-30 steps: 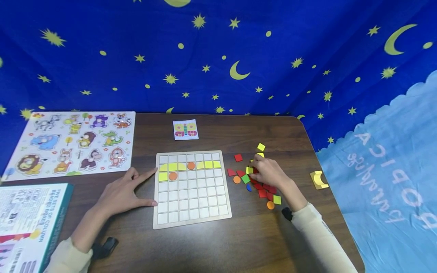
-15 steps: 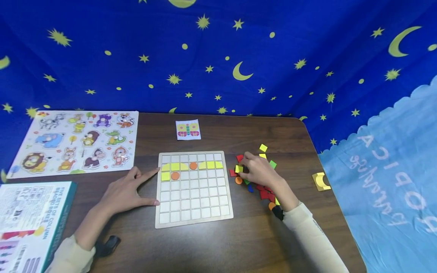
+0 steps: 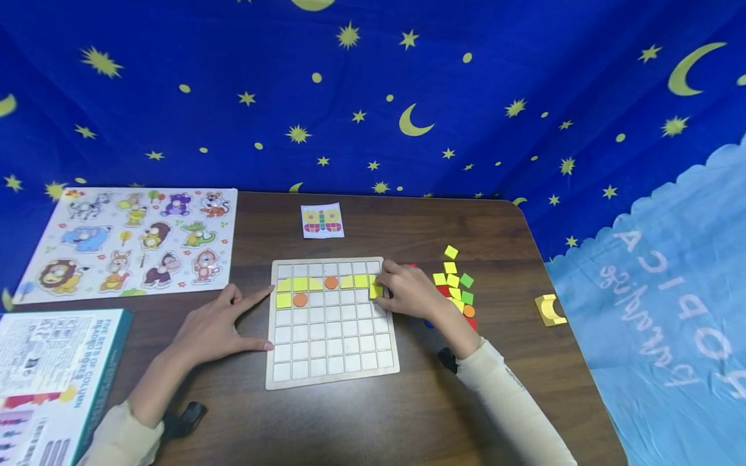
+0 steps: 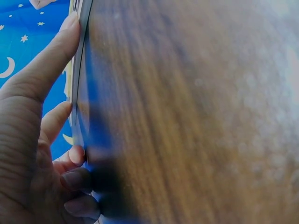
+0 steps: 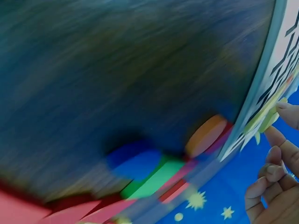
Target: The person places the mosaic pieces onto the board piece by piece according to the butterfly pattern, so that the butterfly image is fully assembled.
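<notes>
Animal sheet [image 3: 125, 246], white with cartoon creatures, lay at the middle left of the frame; below it, at the lower left, a teal-edged box [image 3: 55, 378] ran out of view. Next came my left hand [image 3: 211, 329], thumb and forefinger spread wide, tips touching the left edge of the grid board [image 3: 332, 331] and gripping nothing. That board lay flat at the centre, on a dark wooden table [image 3: 373, 427].

I judged the work to be at an early stage. The board's second row from the top seemed full: yellow tiles [image 3: 300, 283] with one orange disc [image 3: 331, 283] in the middle. In the third row, a single yellow tile [image 3: 283, 300] and a second orange disc [image 3: 300, 299] filled the first two cells. The top row and the four lowest were bare. Above the board stood out a small butterfly card [image 3: 322, 221], patterned in coloured blocks.

At the board's upper right, my right hand [image 3: 412, 291] pinched a yellow square [image 3: 375, 290] over the end of the third row; I could not tell whether it sat in a cell. Farther right, many loose pieces [image 3: 454, 281], mostly yellow and red, remained unplaced, partly hidden by my wrist.
</notes>
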Demonstrator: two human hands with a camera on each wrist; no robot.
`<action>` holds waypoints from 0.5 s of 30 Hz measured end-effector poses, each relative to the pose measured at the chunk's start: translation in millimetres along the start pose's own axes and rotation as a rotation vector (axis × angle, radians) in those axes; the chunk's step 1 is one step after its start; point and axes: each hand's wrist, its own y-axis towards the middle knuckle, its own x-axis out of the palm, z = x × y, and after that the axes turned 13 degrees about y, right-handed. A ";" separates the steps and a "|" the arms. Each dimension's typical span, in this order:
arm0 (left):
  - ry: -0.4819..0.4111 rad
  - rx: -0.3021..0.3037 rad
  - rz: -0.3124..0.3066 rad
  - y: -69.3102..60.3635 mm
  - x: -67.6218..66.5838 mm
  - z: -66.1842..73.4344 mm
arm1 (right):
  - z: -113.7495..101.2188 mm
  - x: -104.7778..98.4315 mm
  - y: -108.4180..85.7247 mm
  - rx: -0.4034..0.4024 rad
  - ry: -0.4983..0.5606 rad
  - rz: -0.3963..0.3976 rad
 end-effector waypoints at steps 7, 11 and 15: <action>-0.005 0.001 0.003 -0.5 -0.5 0.4 | -15.3 7.4 15.2 -0.036 0.040 -0.031; -0.004 0.000 0.001 -0.4 -1.0 0.9 | -24.8 9.8 23.2 -0.060 0.050 -0.042; -0.004 -0.001 -0.002 -0.3 -1.3 1.2 | -34.2 11.6 31.0 -0.083 0.048 -0.065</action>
